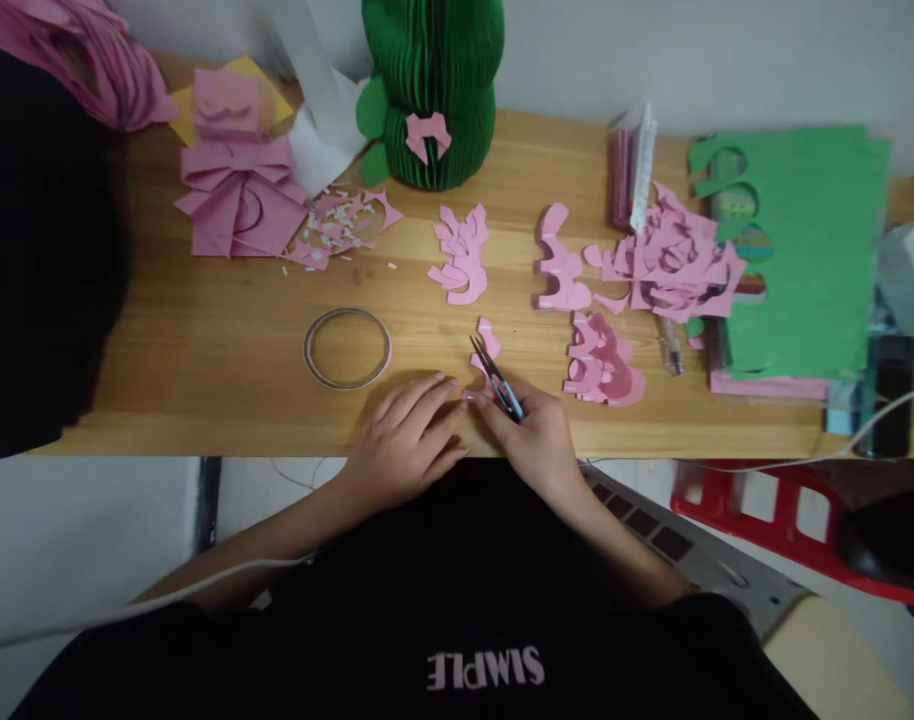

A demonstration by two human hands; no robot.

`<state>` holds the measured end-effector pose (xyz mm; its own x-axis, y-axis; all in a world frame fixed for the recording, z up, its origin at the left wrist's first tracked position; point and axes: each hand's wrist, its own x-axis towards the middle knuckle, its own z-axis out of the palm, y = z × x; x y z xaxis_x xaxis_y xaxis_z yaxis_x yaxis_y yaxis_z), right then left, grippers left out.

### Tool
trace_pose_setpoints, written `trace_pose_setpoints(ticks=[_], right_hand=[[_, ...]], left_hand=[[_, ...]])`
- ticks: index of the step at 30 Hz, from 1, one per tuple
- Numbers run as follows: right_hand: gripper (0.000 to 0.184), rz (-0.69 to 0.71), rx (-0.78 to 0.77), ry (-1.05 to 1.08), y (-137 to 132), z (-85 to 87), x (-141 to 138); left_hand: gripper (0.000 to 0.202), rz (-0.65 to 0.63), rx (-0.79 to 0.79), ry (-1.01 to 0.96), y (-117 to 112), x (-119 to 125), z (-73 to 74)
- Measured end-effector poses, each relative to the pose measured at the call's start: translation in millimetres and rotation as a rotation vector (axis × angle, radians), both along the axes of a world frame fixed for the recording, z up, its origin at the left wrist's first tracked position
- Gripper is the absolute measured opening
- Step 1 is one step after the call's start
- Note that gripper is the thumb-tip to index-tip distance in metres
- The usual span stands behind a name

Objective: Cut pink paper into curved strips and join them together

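Note:
My right hand (536, 435) is closed round slim tweezers (503, 388) with dark pointed tips and a light blue body, aimed up and left. Under the tips lies a curved pink paper cutout (487, 338), partly covered by the tool and my fingers. My left hand (408, 440) rests on the table at the cutout's lower left, fingers stretched out, fingertips close to its lower end. A grey ring of tape (307, 350) lies farther left. Beyond the cutout is a small pile of similar pink cutouts (461, 255).
Curled pink pieces (607, 365), pink scraps (678, 255) and green sheets (809, 260) lie to the right. A green honeycomb paper figure (442, 60) stands at the back. Pink bow-shaped paper (239, 200) and white bits (337, 222) are left. The wooden table's front edge (164, 455) is near me.

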<state>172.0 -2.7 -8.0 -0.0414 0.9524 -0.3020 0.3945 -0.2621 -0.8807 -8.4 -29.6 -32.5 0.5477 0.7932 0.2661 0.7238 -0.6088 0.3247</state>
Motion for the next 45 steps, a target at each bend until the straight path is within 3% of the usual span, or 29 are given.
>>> trace_pose_setpoints(ticks=[11, 29, 36, 45], right_hand=[[0.018, 0.012, -0.007, -0.197, -1.8, -3.3, -6.7], [0.021, 0.007, -0.056, -0.281, -4.2, -3.5, -9.0], [0.021, 0.008, -0.030, -0.278, -3.9, -4.1, -9.4], [0.016, -0.017, -0.026, -0.249, 0.0, -0.6, -9.2]], left_hand=[[0.041, -0.009, 0.091, 0.016, -0.1, 0.9, -1.6], [0.040, 0.032, 0.130, -0.008, -1.1, 2.5, -5.3], [0.048, 0.043, 0.176, 0.072, -2.8, 6.6, -7.0], [0.056, -0.022, 0.151, 0.076, -1.7, 7.2, -3.4]])
